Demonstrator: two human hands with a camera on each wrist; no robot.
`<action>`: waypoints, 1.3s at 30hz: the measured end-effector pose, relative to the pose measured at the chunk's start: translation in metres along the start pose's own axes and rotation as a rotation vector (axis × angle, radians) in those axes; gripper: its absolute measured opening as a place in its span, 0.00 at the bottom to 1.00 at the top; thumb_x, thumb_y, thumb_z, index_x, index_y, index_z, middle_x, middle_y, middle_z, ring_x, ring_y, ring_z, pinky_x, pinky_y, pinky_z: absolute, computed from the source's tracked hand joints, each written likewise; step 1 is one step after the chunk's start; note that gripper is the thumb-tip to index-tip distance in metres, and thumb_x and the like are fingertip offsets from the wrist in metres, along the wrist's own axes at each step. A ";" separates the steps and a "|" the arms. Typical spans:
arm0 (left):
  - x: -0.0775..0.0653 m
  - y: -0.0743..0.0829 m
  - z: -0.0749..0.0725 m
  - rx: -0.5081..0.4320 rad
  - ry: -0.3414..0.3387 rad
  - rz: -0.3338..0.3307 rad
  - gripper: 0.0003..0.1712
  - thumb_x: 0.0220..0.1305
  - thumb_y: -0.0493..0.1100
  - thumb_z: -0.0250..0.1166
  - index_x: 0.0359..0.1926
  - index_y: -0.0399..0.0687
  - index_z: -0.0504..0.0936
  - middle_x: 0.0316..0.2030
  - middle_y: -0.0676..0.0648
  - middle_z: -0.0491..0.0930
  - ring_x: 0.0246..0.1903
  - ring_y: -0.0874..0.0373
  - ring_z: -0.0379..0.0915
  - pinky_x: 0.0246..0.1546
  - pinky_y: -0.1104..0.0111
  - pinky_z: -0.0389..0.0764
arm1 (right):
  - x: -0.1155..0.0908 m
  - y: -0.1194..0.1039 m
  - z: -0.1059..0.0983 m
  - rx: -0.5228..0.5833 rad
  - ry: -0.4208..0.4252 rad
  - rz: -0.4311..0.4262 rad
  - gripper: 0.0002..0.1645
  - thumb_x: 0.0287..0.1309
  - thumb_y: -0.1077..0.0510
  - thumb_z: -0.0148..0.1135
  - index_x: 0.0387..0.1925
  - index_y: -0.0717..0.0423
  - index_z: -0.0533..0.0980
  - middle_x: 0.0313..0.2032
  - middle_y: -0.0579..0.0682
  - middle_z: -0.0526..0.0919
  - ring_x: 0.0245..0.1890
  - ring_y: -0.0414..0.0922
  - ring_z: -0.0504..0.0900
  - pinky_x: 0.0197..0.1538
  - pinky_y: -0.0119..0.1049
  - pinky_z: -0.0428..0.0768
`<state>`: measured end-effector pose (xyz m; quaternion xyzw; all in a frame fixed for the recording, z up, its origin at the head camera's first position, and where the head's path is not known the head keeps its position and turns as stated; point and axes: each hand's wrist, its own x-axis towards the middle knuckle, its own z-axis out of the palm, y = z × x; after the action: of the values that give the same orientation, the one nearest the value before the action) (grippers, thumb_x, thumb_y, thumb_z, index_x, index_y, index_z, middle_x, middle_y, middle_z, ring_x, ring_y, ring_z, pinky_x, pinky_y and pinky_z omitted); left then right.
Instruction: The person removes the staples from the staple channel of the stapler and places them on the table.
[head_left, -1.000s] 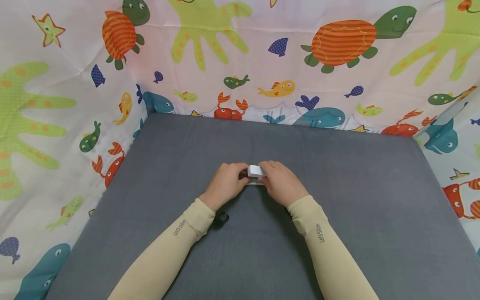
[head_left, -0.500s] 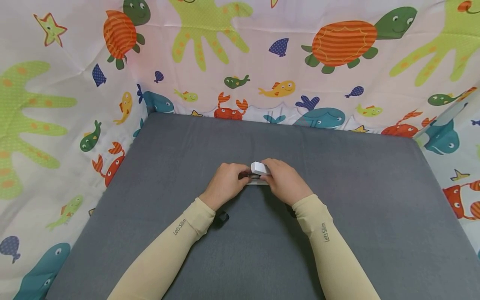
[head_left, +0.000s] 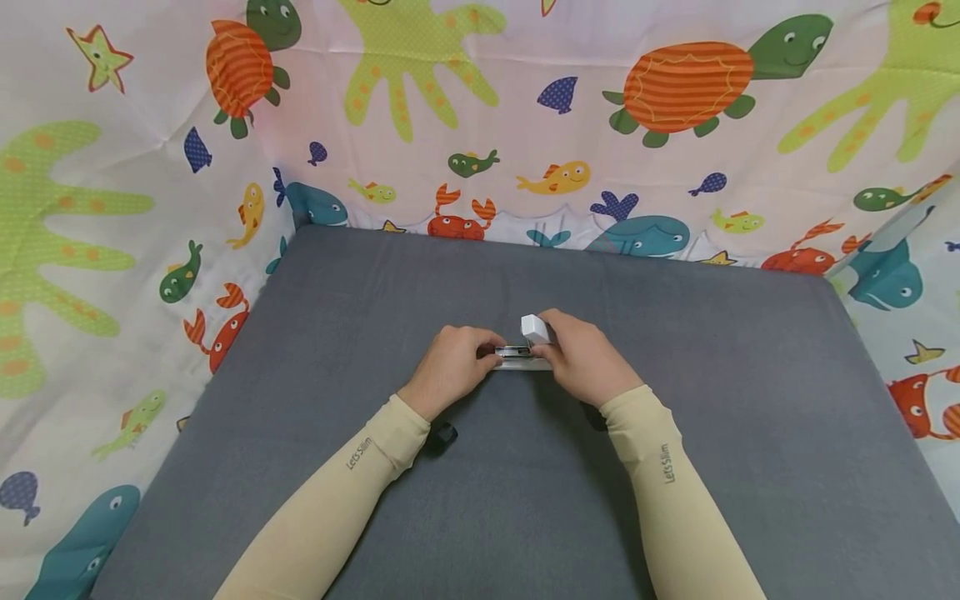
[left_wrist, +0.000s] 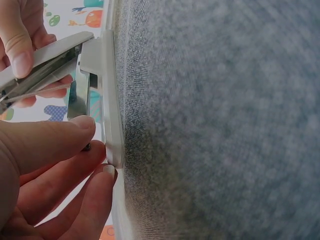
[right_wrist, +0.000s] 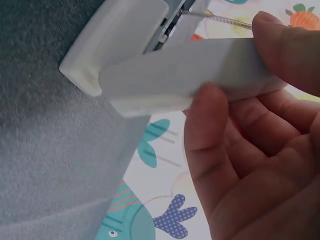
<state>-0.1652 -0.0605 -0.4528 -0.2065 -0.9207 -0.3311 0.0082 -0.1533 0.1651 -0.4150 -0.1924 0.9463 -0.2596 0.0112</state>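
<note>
A white stapler lies on its base [head_left: 521, 364] between both hands, hinged wide apart. Its lifted top arm [right_wrist: 160, 75] slants away from the metal staple channel [left_wrist: 80, 95], and a thin coil spring [right_wrist: 222, 20] stretches out from the channel. My left hand [head_left: 450, 367] pinches the front end of the channel between thumb and fingers, with fingertips also right at the base's end. In the head view my right hand [head_left: 588, 357] grips the raised top arm, thumb on one side and fingers on the other. The channel's front tip is partly hidden by the left fingers.
A grey cloth-covered table [head_left: 712, 400] spreads around the hands. Behind and beside it hang white cloth walls [head_left: 495, 83] printed with sea animals. A small black device [head_left: 442, 437] shows under the left wrist.
My right hand has moved right and slightly back, swinging the stapler's top arm up and away, so the metal channel now shows more. My left hand has stayed in place.
</note>
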 end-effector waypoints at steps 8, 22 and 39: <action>-0.001 0.000 -0.001 -0.005 -0.023 -0.023 0.10 0.69 0.40 0.76 0.50 0.49 0.93 0.40 0.50 0.93 0.34 0.64 0.84 0.38 0.66 0.86 | -0.004 0.006 -0.010 0.026 -0.020 0.033 0.20 0.76 0.57 0.66 0.62 0.61 0.75 0.46 0.57 0.87 0.38 0.50 0.83 0.44 0.48 0.84; -0.001 0.000 0.000 -0.007 -0.026 -0.016 0.10 0.69 0.41 0.76 0.50 0.50 0.94 0.40 0.51 0.93 0.34 0.65 0.85 0.38 0.67 0.86 | -0.012 0.014 -0.029 0.073 -0.037 0.081 0.15 0.75 0.60 0.65 0.57 0.61 0.74 0.45 0.58 0.87 0.43 0.53 0.86 0.48 0.52 0.86; 0.001 -0.001 0.000 -0.016 -0.023 -0.021 0.09 0.70 0.41 0.76 0.50 0.52 0.94 0.38 0.53 0.92 0.31 0.67 0.82 0.35 0.69 0.84 | -0.020 0.025 -0.046 0.119 -0.069 0.207 0.18 0.75 0.57 0.66 0.62 0.54 0.76 0.54 0.60 0.87 0.48 0.56 0.85 0.49 0.51 0.83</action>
<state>-0.1663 -0.0611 -0.4531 -0.2008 -0.9201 -0.3362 -0.0076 -0.1498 0.2151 -0.3890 -0.1013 0.9430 -0.3061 0.0820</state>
